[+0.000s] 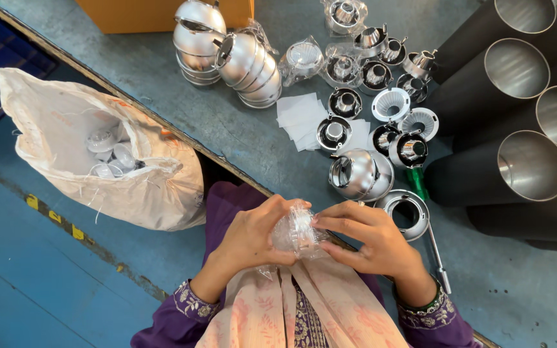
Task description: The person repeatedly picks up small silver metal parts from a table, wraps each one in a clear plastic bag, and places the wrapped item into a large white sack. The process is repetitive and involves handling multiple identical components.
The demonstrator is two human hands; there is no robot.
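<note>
Nearby, metal reflector cups point(356, 173), woven sack point(162, 187), black tubes point(478, 171)

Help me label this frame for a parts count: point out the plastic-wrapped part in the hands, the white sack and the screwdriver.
plastic-wrapped part point(296, 233), head view, on the crinkled clear wrap.
white sack point(162, 187), head view, on its outer side.
screwdriver point(418, 182), head view, on the green handle.

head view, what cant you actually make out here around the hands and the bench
- Head view: the part inside the clear plastic wrap is blurred by the crinkled film and covered by the left hand and right hand.
- The white sack folds over most of its contents.
- The dark tubes are cut off by the right edge.
- The screwdriver shaft passes behind a metal ring.
</note>
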